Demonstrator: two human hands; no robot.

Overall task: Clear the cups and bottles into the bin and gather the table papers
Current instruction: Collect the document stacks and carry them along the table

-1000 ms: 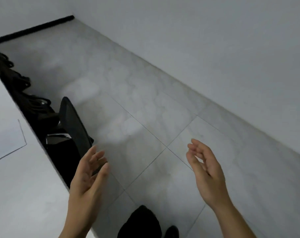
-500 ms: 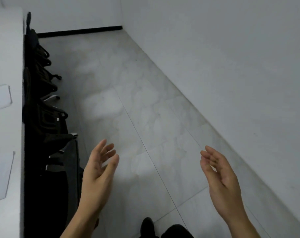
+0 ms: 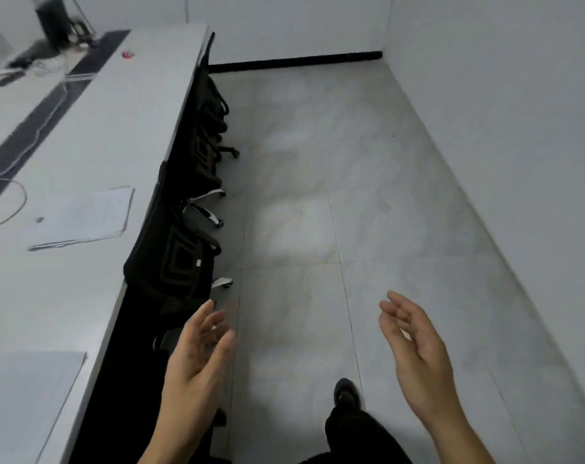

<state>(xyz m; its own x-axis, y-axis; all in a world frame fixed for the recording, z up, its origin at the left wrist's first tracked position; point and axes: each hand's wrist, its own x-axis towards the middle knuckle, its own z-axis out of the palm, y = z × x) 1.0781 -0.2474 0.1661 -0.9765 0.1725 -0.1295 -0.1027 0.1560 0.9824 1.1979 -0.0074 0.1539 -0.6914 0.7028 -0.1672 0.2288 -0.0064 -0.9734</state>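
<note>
A stack of white papers (image 3: 83, 217) lies on the long white table (image 3: 43, 303) at the left. Another sheet (image 3: 26, 393) lies at the table's near end. My left hand (image 3: 194, 360) hangs in the air beside the table's edge, fingers relaxed and empty. My right hand (image 3: 418, 349) is raised over the floor, palm turned inward, fingers loosely straight, holding nothing. No cup, bottle or bin is in view.
Black office chairs (image 3: 184, 239) are tucked along the table's right side. A white cable (image 3: 20, 192) and a small red object (image 3: 128, 55) lie on the table; dark blurred gear stands far left. Grey tiled floor (image 3: 334, 195) runs between chairs and the white wall.
The view has swung left, bringing the table, its papers and more chairs into sight. Both hands stay raised, open and empty.
</note>
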